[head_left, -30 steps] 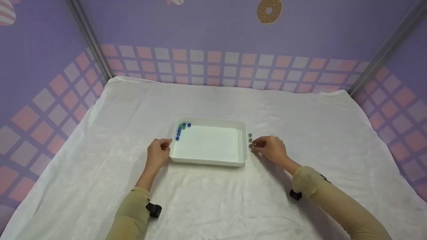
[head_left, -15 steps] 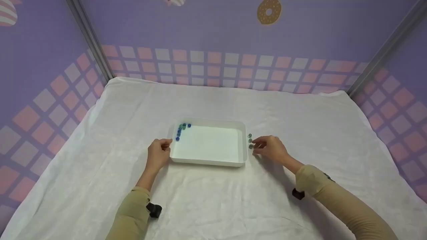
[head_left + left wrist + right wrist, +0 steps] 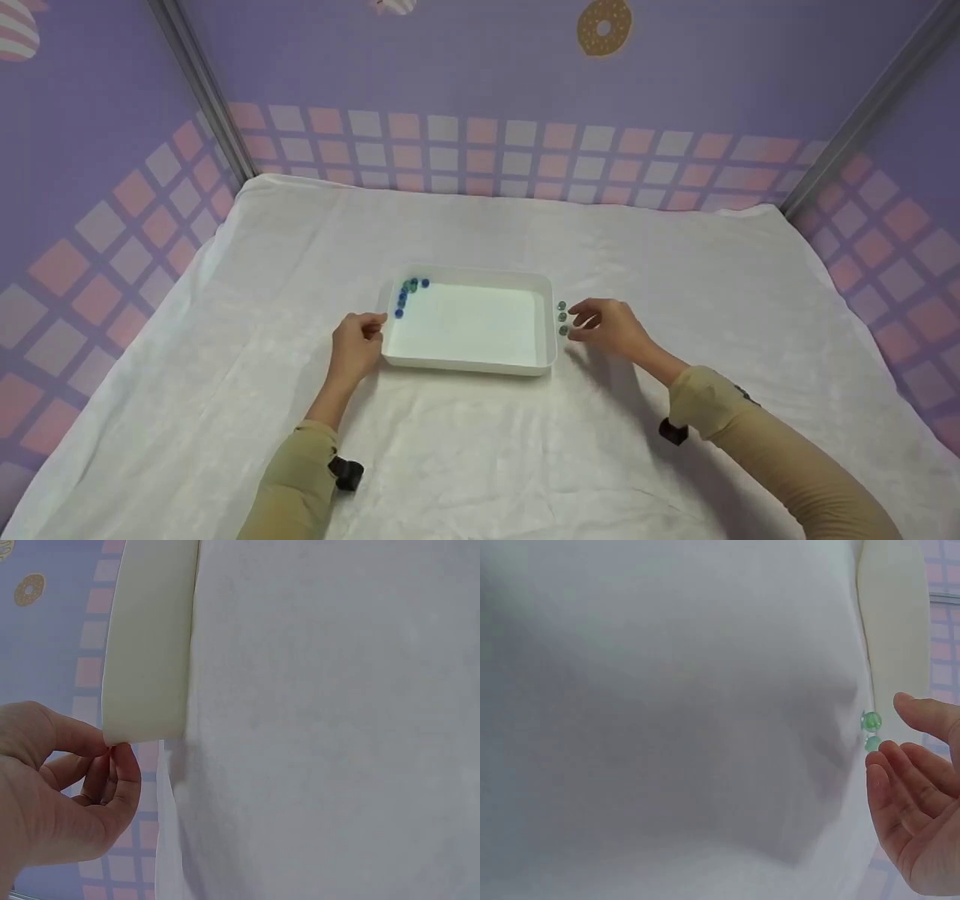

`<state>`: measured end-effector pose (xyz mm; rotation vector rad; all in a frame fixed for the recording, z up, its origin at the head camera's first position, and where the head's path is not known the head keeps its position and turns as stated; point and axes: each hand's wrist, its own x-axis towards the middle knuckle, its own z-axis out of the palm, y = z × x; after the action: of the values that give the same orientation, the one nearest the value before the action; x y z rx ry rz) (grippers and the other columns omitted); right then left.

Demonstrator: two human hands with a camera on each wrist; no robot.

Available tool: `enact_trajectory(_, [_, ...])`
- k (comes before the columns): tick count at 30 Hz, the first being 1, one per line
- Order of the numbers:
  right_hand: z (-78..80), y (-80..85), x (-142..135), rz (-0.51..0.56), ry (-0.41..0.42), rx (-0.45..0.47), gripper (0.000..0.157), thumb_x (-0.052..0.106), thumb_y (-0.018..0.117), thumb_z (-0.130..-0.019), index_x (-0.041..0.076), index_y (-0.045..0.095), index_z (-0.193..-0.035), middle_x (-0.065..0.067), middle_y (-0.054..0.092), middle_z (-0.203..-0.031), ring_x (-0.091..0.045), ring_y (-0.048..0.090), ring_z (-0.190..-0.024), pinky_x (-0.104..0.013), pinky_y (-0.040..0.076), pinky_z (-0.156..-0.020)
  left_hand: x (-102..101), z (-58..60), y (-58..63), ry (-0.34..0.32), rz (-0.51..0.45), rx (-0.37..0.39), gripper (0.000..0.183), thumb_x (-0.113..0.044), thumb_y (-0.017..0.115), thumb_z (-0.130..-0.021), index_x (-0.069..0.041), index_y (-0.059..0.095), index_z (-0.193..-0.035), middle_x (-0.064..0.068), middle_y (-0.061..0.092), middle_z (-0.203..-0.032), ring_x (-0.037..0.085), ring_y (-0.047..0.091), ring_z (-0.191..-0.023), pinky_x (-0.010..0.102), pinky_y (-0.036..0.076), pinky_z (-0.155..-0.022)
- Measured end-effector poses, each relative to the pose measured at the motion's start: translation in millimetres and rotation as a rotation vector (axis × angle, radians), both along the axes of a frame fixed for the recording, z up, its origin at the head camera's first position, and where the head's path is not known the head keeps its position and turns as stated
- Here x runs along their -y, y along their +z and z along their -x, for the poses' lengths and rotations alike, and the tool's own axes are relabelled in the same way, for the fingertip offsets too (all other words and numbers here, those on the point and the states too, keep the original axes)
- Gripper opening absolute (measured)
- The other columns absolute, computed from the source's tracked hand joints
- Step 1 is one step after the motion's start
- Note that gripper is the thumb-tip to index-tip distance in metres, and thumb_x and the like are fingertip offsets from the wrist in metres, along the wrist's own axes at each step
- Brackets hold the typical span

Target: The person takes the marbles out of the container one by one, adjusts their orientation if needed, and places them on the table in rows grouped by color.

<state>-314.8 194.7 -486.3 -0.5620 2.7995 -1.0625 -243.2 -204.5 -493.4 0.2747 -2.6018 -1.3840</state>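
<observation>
A white rectangular tray (image 3: 469, 366) lies on the cloth. My left hand (image 3: 355, 346) pinches the rim of its left wall between thumb and fingers, as the left wrist view confirms. Several blue and green marbles (image 3: 402, 298) gather in the tray's far left corner. Outside the right wall, three greenish clear marbles (image 3: 562, 317) stand in a short row on the cloth. My right hand (image 3: 609, 328) hovers just right of that row, thumb and fingers apart, holding nothing. In the right wrist view two green marbles (image 3: 871, 721) show near the fingertips.
A wrinkled white cloth (image 3: 465, 457) covers the table. Purple walls with pink and white checks (image 3: 480, 154) close off the back and both sides. A black wrist camera (image 3: 347, 474) is strapped to the left sleeve, another (image 3: 673, 431) to the right.
My right hand has drawn slightly to the right, away from the nearest marble, and its fingers have spread. The row of three marbles stays in place. My left hand keeps its hold on the tray.
</observation>
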Motion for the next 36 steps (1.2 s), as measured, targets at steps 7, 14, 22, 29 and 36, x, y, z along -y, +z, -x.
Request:
enact_trajectory(7, [7.0,17.5,2,0.011,0.026,-0.044,0.039,0.014,0.079,-0.082,-0.002,0.069,-0.117,-0.018,0.074,-0.101,-0.030,0.072,-0.086,-0.038,0.059,-0.075,-1,-0.8,1.5,0.000,0.003,0.004,0.035,0.011,0.051,-0.089,0.009,0.065,-0.121,0.026,0.062,-0.107,0.033,0.059,-0.100,0.041,0.051,-0.090])
enact_trajectory(14, [13.3,31.9,6,0.027,0.016,-0.017,0.041,0.016,0.078,-0.084,0.000,0.067,-0.120,-0.016,0.074,-0.100,-0.027,0.071,-0.087,-0.033,0.058,-0.073,0,-0.8,0.5,-0.007,0.012,-0.028,0.034,0.013,0.051,-0.087,0.010,0.067,-0.117,0.026,0.063,-0.103,0.034,0.060,-0.097,0.040,0.051,-0.086])
enact_trajectory(22, [20.6,51.8,14,0.026,0.004,0.002,0.040,0.020,0.078,-0.084,0.005,0.068,-0.120,-0.016,0.075,-0.101,-0.026,0.072,-0.086,-0.028,0.056,-0.069,-1,-0.3,3.0,0.008,0.011,0.009,0.035,0.011,0.049,-0.088,0.009,0.066,-0.119,0.025,0.062,-0.105,0.032,0.059,-0.098,0.038,0.050,-0.087])
enact_trajectory(29, [30.9,68.7,17,0.016,-0.007,0.028,0.039,0.021,0.077,-0.085,0.007,0.068,-0.121,-0.016,0.074,-0.104,-0.023,0.070,-0.086,-0.027,0.057,-0.068,-2,-0.5,3.1,0.013,0.009,0.016,0.036,0.012,0.049,-0.088,0.010,0.065,-0.120,0.025,0.062,-0.106,0.034,0.059,-0.099,0.040,0.051,-0.089])
enact_trajectory(36, [41.9,80.6,19,0.038,-0.004,0.040,0.037,0.021,0.076,-0.086,0.007,0.069,-0.119,-0.016,0.074,-0.106,-0.016,0.068,-0.083,-0.023,0.056,-0.065,-2,0.0,2.7,0.015,0.006,0.023,0.037,0.011,0.049,-0.088,0.009,0.064,-0.122,0.025,0.062,-0.108,0.032,0.059,-0.101,0.040,0.050,-0.091])
